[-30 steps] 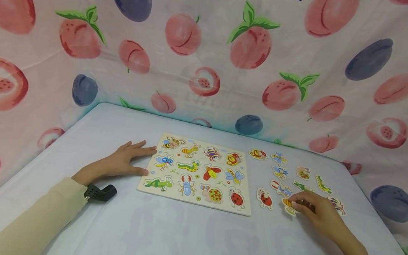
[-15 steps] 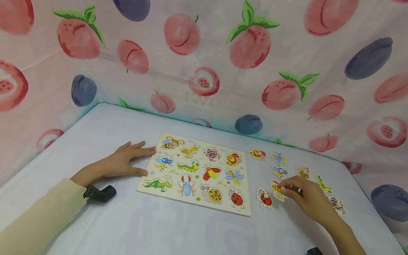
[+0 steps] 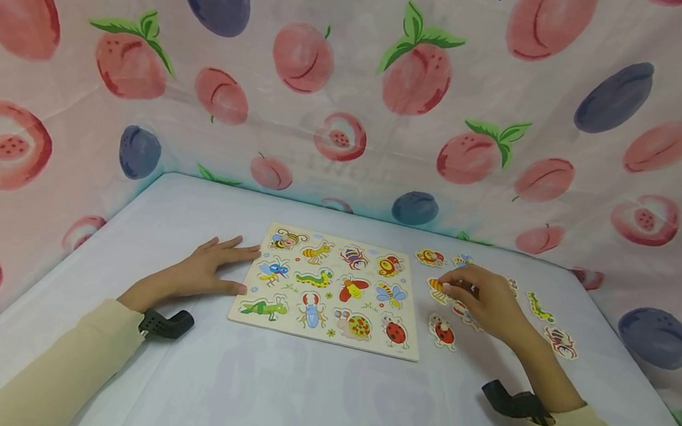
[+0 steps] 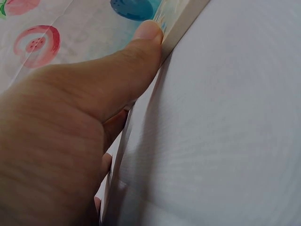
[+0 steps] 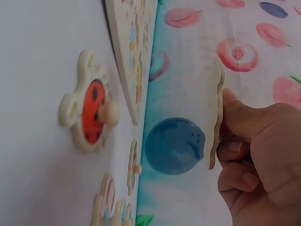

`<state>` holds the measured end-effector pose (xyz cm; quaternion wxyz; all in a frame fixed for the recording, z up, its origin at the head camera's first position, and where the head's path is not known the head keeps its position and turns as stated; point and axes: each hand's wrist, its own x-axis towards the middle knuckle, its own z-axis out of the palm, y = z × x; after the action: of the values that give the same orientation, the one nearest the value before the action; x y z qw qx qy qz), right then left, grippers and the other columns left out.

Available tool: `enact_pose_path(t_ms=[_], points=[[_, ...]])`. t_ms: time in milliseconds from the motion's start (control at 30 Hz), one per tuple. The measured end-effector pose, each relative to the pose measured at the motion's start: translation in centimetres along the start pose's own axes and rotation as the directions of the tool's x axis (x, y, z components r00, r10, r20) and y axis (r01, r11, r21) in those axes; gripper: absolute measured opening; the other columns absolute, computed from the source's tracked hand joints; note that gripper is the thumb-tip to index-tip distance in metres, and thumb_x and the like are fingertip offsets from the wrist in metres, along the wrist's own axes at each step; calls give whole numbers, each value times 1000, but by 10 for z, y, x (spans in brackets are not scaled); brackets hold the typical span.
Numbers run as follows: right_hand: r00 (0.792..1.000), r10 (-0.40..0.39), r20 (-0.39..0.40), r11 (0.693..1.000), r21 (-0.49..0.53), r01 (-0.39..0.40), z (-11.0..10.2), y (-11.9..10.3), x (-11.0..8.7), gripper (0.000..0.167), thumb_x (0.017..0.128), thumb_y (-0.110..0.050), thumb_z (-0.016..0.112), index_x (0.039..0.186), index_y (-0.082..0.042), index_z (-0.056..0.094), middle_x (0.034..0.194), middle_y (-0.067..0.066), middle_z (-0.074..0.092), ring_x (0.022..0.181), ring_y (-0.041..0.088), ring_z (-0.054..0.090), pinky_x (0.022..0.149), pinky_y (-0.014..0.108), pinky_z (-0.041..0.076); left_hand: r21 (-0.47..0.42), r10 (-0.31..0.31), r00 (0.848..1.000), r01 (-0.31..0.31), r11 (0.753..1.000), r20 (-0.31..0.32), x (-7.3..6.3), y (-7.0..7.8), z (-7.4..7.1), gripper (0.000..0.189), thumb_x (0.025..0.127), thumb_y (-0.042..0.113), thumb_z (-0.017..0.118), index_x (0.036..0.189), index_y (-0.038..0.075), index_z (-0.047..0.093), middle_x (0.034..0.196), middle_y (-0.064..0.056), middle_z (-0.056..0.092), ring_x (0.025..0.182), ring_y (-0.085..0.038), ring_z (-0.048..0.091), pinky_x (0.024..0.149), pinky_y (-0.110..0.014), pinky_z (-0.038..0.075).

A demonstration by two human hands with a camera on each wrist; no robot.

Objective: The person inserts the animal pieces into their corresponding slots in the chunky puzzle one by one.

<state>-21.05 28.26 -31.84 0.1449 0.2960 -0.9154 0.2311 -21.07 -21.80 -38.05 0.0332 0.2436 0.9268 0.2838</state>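
Observation:
My right hand (image 3: 490,303) pinches a yellow-orange striped insect puzzle piece (image 3: 436,289) just right of the board. In the right wrist view the wooden edge of this puzzle piece (image 5: 215,117) shows raised off the table, with the thumb and curled fingers on its far side. A wooden peg puzzle board (image 3: 376,348) printed with colourful insects lies flat in the middle of the table. At its left edge my left hand (image 3: 209,267) lies with spread fingers, fingertips and thumb at the rim. The left wrist view shows the thumb (image 4: 148,33) against the board's edge.
A ladybug piece (image 3: 442,332) with a peg lies right of the board. Further pieces are scattered there, among them a red-headed one (image 3: 431,257), a caterpillar (image 3: 540,307) and a spider (image 3: 560,344). A fruit-patterned cloth (image 3: 403,152) hangs behind the white table.
My right hand has lifted the striped insect piece from among the loose pieces and carried it left and away from me, toward the board. The left hand has stayed in place.

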Motion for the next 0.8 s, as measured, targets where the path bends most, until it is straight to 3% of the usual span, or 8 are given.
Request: enact_pose_path(t_ms=[467,800], points=[[999,-21,-25,998,67,22,15,-13,31,9,87,-12,70,96,-14,73,78,-7,60,60,13,47,49,23,39,3,9,1000,-9,1000,3,2,1,-2,79,79,50,72,144,15,46,150,-1,38,144,-34,13,112,-57,-1],[999,40,35,990,134,-45,27,-30,55,10,90,-16,68,99,-15,73,89,-5,64,68,15,52,57,27,46,-10,22,1000,-22,1000,-5,-1,1,-2,76,81,49,72,143,13,47,149,-3,39,143,-38,14,111,-59,-1]])
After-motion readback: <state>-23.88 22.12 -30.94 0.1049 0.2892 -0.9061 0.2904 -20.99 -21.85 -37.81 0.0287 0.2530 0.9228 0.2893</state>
